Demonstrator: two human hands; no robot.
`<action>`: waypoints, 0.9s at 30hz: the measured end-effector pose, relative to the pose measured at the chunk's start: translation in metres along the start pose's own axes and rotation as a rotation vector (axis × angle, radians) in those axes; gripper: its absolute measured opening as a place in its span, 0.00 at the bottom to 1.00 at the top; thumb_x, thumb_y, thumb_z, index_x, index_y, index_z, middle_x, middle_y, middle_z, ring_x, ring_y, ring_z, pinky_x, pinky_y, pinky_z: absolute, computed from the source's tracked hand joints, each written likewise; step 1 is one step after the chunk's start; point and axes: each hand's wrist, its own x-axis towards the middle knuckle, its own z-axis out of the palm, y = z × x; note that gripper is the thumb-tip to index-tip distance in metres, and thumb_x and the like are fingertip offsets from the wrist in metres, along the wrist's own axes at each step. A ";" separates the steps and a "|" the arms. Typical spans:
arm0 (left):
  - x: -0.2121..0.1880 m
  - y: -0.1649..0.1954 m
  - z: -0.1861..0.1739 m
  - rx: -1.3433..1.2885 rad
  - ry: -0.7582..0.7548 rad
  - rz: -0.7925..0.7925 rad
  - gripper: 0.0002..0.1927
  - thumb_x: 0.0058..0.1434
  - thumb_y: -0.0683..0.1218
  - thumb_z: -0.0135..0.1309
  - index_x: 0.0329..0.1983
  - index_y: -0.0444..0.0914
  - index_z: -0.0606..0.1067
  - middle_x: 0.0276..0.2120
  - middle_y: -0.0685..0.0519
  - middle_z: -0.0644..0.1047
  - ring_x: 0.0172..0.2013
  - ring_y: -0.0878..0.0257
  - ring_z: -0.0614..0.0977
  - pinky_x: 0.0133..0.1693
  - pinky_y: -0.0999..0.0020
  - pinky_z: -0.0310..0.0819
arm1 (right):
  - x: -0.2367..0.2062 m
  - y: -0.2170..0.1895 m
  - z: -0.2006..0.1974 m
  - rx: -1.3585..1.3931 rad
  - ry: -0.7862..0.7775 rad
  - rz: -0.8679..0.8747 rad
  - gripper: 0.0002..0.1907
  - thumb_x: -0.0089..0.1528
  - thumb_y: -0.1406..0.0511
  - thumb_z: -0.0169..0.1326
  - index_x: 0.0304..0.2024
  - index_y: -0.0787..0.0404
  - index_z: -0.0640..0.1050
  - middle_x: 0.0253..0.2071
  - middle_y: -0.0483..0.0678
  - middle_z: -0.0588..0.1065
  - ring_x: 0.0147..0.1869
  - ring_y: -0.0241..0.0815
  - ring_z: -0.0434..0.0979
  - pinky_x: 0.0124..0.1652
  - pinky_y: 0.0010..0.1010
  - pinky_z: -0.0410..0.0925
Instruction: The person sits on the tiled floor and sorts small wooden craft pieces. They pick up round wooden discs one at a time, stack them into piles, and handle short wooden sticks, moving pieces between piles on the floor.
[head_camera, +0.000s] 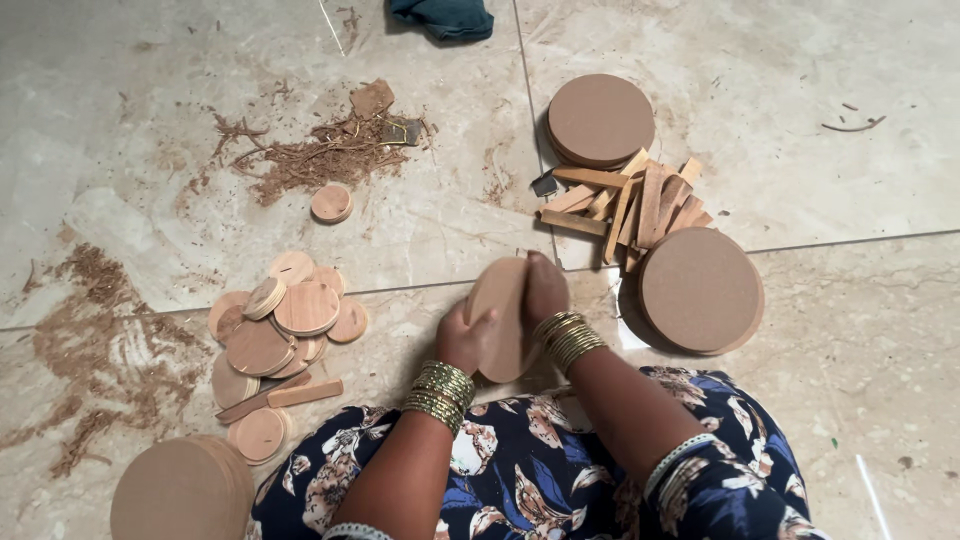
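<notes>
Seated on the tiled floor, viewed from above. Between both hands, a thin round wooden disc, held on edge — face turned sideways, long axis running from the lap up and away, top rim tipped slightly to the right. Left hand clasped against the disc's lower left face, fingers curled around the near rim; right hand pressed on the upper right edge, fingers folded over the top. Both grips closed on the same piece, one on each side, the right a little higher and farther out, the left closer to the body. Stacked bangles on both wrists, patterned blue cloth over the knees.

To the left, well apart from the hands — a loose pile of smaller wooden discs with a couple of flat sticks at its near edge, and a stack of large brown discs at the bottom corner. To the right, near the right hand, another large brown disc stack, a heap of short wooden sticks behind it, and a second round stack beyond. Sawdust and shavings scattered across the tiles up left; a dark cloth at the top edge.
</notes>
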 end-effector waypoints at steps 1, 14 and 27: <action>0.004 -0.006 -0.001 -0.037 0.028 0.004 0.25 0.62 0.51 0.57 0.58 0.33 0.76 0.44 0.46 0.83 0.44 0.57 0.84 0.47 0.61 0.79 | -0.010 -0.007 0.009 0.002 0.018 -0.027 0.24 0.74 0.61 0.36 0.61 0.74 0.70 0.61 0.70 0.70 0.65 0.64 0.70 0.64 0.44 0.63; 0.013 -0.013 0.006 -0.774 0.040 -0.294 0.33 0.65 0.54 0.52 0.71 0.36 0.63 0.65 0.42 0.70 0.63 0.52 0.72 0.62 0.55 0.67 | -0.025 -0.054 -0.002 0.196 -0.328 -0.073 0.31 0.71 0.57 0.36 0.72 0.68 0.58 0.76 0.63 0.54 0.81 0.59 0.50 0.75 0.41 0.47; 0.023 -0.010 -0.006 -1.025 0.058 -0.291 0.31 0.63 0.47 0.52 0.70 0.41 0.63 0.60 0.45 0.72 0.61 0.49 0.74 0.62 0.51 0.69 | -0.033 -0.031 0.019 0.310 -0.476 -0.008 0.38 0.71 0.49 0.34 0.73 0.71 0.54 0.78 0.65 0.50 0.83 0.59 0.46 0.76 0.40 0.44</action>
